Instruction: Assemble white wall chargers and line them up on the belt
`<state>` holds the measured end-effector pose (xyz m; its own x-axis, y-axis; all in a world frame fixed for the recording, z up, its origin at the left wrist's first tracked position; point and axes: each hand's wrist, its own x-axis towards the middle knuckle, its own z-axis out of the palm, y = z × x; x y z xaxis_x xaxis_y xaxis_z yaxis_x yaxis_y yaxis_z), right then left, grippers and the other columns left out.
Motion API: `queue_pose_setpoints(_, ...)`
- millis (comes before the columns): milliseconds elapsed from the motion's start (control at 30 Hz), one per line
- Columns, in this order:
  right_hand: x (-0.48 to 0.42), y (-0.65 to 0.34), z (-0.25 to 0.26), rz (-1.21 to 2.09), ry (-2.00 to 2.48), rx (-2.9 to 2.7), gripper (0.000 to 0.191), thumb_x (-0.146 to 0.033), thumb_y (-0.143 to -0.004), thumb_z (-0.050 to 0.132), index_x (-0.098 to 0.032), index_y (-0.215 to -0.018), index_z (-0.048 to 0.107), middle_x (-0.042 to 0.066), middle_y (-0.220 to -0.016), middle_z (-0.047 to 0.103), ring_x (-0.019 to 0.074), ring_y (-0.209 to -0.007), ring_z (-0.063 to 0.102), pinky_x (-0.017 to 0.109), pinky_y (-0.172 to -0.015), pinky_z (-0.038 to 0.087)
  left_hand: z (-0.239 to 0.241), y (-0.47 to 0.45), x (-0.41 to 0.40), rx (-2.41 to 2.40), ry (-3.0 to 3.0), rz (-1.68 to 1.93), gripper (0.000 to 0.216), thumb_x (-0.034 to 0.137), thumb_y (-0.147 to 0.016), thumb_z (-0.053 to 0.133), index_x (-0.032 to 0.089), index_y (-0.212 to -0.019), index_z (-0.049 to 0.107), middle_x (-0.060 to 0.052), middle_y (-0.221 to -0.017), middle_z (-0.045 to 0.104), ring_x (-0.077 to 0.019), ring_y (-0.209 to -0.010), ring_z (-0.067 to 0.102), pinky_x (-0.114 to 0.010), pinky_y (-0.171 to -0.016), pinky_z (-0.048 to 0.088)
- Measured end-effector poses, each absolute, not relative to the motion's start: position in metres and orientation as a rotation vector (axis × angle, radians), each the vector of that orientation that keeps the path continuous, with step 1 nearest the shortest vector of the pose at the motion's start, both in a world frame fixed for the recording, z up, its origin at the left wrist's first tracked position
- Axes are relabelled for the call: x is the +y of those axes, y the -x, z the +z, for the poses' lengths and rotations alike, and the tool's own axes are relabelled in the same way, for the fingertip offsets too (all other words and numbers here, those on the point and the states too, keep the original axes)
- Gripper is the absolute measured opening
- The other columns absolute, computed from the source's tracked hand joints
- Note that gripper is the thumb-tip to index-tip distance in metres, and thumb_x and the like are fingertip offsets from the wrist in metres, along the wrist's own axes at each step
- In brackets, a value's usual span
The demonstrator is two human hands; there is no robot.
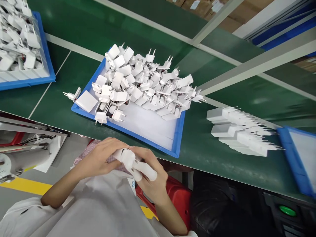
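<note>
Close to my body, below the table's front edge, both hands meet around a white plug charger [125, 157]. My left hand [105, 156] grips its left end with bent fingers. My right hand [154, 177] closes on it from the right, and white coverings show on some of its fingers. Fingers hide much of the charger, so its prongs cannot be made out. Just beyond my hands, a blue-rimmed tray [148, 126] holds a heap of white plug chargers [145, 82], some with their housings open. One charger [72, 95] overhangs the tray's left corner.
Stacked chargers [240, 131] lie in rows on the green table [197, 144], prongs to the right. Another blue tray [291, 158] is at the right edge, and a full one [50, 70] at upper left. A metal post [256, 61] slants across the right side.
</note>
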<state>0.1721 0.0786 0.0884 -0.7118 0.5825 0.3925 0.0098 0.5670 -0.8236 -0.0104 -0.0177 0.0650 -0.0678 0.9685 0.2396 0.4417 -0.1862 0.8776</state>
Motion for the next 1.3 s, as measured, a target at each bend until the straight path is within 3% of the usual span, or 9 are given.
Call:
queue_pose_setpoints(200, 0.087, -0.153, 0.043, 1.056, 0.472, -2.265, 0.063, -0.019, -0.094, 0.065, -0.033, -0.151, 0.041, 0.012, -0.135, 0.065, 0.0252, -0.111, 0.067, 0.045, -0.088, 0.063, 0.035, 0.027, -0.008, 1.666, -1.500, 1.129, 0.032, 0.014, -0.085, 0.064, 0.023, -0.116, 0.066, -0.004, -0.099, 0.060, -0.0217, -0.098, 0.058, -0.031, -0.082, 0.052)
queue_pose_setpoints(333, 0.092, -0.140, 0.037, 1.062, 0.465, -2.311, 0.051, -0.019, -0.094, 0.065, -0.031, -0.142, 0.050, 0.010, -0.122, 0.069, 0.0253, -0.108, 0.065, 0.046, -0.088, 0.062, 0.038, 0.041, -0.010, 1.664, -1.343, 1.092, 0.023, 0.022, -0.089, 0.063, 0.021, -0.112, 0.067, -0.003, -0.093, 0.066, -0.0182, -0.082, 0.057, -0.028, -0.073, 0.050)
queue_pose_setpoints(467, 0.095, -0.133, 0.040, 1.007, 0.412, -2.357, 0.033, -0.018, -0.095, 0.062, -0.029, -0.126, 0.060, 0.008, -0.111, 0.071, 0.0245, -0.097, 0.064, 0.045, -0.081, 0.060, 0.051, 0.054, -0.011, 1.353, -0.999, 1.010, 0.038, 0.039, -0.091, 0.063, 0.019, -0.124, 0.064, -0.001, -0.078, 0.065, -0.0133, -0.062, 0.053, -0.023, -0.057, 0.047)
queue_pose_setpoints(633, 0.093, -0.135, 0.043, 1.095, 0.530, -2.324, 0.029, -0.017, -0.093, 0.064, -0.028, -0.120, 0.062, 0.008, -0.110, 0.072, 0.0217, -0.091, 0.067, 0.038, -0.078, 0.059, 0.050, 0.049, -0.002, 1.300, -0.574, 1.101, 0.040, 0.050, -0.089, 0.066, 0.014, -0.105, 0.073, 0.002, -0.056, 0.057, -0.0123, -0.050, 0.052, -0.021, -0.045, 0.045)
queue_pose_setpoints(733, 0.090, -0.140, 0.043, 1.519, 0.629, -2.127, 0.022, -0.022, -0.095, 0.061, -0.028, -0.115, 0.065, 0.008, -0.120, 0.068, 0.0217, -0.100, 0.069, 0.037, -0.083, 0.059, 0.047, 0.044, 0.000, 1.304, -0.506, 1.098, 0.042, 0.053, -0.086, 0.070, 0.014, -0.102, 0.074, 0.000, -0.058, 0.061, -0.0124, -0.049, 0.055, -0.022, -0.047, 0.049)
queue_pose_setpoints(867, 0.083, -0.142, 0.037, 2.113, 0.937, -1.432, 0.021, -0.036, -0.096, 0.060, -0.030, -0.116, 0.064, 0.005, -0.120, 0.067, 0.0071, -0.049, 0.057, 0.023, -0.042, 0.050, 0.049, 0.040, -0.003, 1.363, -0.497, 1.082, 0.038, 0.051, -0.090, 0.066, 0.016, -0.105, 0.074, -0.003, -0.072, 0.070, -0.0122, -0.053, 0.060, -0.023, -0.053, 0.053)
queue_pose_setpoints(933, 0.080, -0.140, 0.035, 2.257, 1.047, -1.165, 0.023, -0.040, -0.090, 0.067, -0.028, -0.110, 0.064, 0.004, -0.116, 0.067, 0.0030, -0.039, 0.048, 0.019, -0.034, 0.042, 0.052, 0.040, -0.004, 1.364, -0.512, 1.081, 0.037, 0.050, -0.092, 0.064, 0.017, -0.106, 0.074, -0.006, -0.088, 0.074, -0.0107, -0.055, 0.061, -0.022, -0.054, 0.054)
queue_pose_setpoints(1067, 0.080, -0.135, 0.037, 2.322, 1.160, -1.019, 0.030, -0.042, -0.082, 0.076, -0.024, -0.102, 0.064, 0.004, -0.111, 0.067, 0.0043, -0.038, 0.052, 0.020, -0.030, 0.043, 0.054, 0.045, -0.003, 1.316, -0.533, 1.054, 0.035, 0.051, -0.095, 0.062, 0.021, -0.110, 0.075, -0.008, -0.119, 0.070, -0.0089, -0.061, 0.064, -0.022, -0.059, 0.058)
queue_pose_setpoints(1300, 0.072, -0.130, 0.052, 2.133, 1.282, -1.118, 0.018, -0.040, -0.091, 0.068, -0.026, -0.101, 0.060, 0.002, -0.113, 0.067, 0.0075, -0.045, 0.063, 0.024, -0.043, 0.056, 0.056, 0.051, -0.006, 1.246, -0.550, 0.970, 0.030, 0.044, -0.098, 0.060, 0.032, -0.124, 0.070, -0.006, -0.130, 0.061, -0.0133, -0.086, 0.068, -0.021, -0.071, 0.060)
